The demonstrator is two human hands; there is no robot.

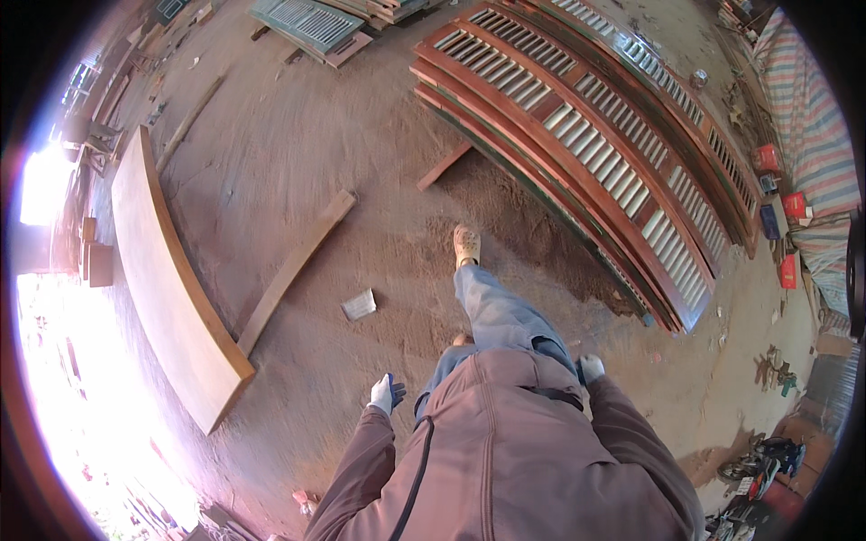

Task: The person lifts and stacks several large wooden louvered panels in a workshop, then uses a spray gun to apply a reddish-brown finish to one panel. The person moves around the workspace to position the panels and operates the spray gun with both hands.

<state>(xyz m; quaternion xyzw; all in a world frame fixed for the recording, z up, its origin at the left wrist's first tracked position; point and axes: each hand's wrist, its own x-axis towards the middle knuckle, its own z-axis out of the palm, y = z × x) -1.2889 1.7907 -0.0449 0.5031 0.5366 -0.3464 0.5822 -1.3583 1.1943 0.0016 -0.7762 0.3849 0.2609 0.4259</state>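
My left hand (pixel 382 394) hangs beside my left leg in a white work glove with dark blue on the finger side. Its thumb and fingers look apart, and I see nothing held in it. On the other side, my right hand (pixel 591 368), also in a pale glove, is at my right hip near the trouser leg. Its fingers are mostly hidden. Neither hand touches any of the panels. One foot in a tan clog (pixel 466 243) is stretched forward on the dirty floor.
Reddish-brown louvred shutter panels (pixel 577 135) lie stacked ahead to the right. A wide pale board (pixel 162 298) rests at the left, over a wooden batten (pixel 298 270). A small white packet (pixel 359 305) lies on the floor. Green louvred panels (pixel 311 25) are far ahead; striped sheeting (pixel 807 117) hangs right.
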